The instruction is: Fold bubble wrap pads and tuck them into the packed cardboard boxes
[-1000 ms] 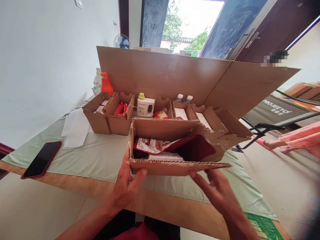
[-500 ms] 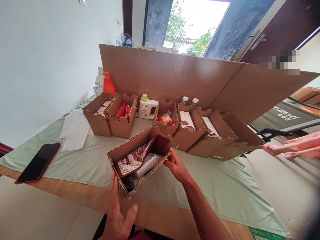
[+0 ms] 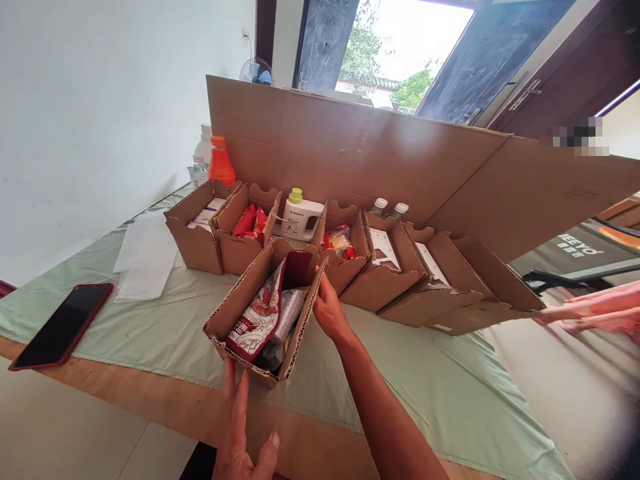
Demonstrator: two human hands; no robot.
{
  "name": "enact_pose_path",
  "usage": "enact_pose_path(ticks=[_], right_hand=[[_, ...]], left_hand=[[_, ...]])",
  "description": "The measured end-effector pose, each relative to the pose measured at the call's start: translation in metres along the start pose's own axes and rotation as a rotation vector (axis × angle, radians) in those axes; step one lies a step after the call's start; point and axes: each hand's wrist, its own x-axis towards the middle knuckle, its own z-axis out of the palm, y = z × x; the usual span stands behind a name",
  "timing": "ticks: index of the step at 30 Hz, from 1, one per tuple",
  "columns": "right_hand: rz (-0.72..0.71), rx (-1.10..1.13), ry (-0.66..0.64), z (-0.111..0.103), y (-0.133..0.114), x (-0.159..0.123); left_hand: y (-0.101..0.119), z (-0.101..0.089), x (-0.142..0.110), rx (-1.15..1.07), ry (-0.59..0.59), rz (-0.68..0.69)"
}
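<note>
A small open cardboard box (image 3: pixel 235 303) lies on the green cloth (image 3: pixel 165 333), pointing away from me toward the row of boxes. Inside it are a red and white snack packet (image 3: pixel 255 317) and a clear wrapped packet (image 3: pixel 287 317). My right hand (image 3: pixel 327 310) grips the box's right wall near its far end, fingers curled on the edge. My left hand (image 3: pixel 240 433) hovers just in front of the box's near end, fingers stretched out, holding nothing.
A row of several open cardboard boxes (image 3: pixel 380 267) with snacks and cards stands before a tall cardboard sheet (image 3: pixel 360 147). A white bottle (image 3: pixel 300 217), an orange-capped bottle (image 3: pixel 219 163), white paper (image 3: pixel 145 257) and a red phone (image 3: pixel 60 327) lie around. Another person's pink sleeve (image 3: pixel 600 310) is at right.
The box came down from my hands onto the cloth and turned lengthwise toward the row. My left hand let go and opened; my right hand moved to the box's right wall.
</note>
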Motion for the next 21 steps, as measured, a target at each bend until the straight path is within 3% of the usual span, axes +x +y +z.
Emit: enact_pose_path(ticks=[9,21], right_hand=[[0.008,-0.035,0.122,0.019,0.001,0.007],[-0.022,-0.02,0.245,0.025,-0.018,-0.017]], left_hand=[[0.002,0.004,0.002,-0.032,-0.027,-0.116],[-0.001,0.015,0.031,-0.082,-0.057,0.018]])
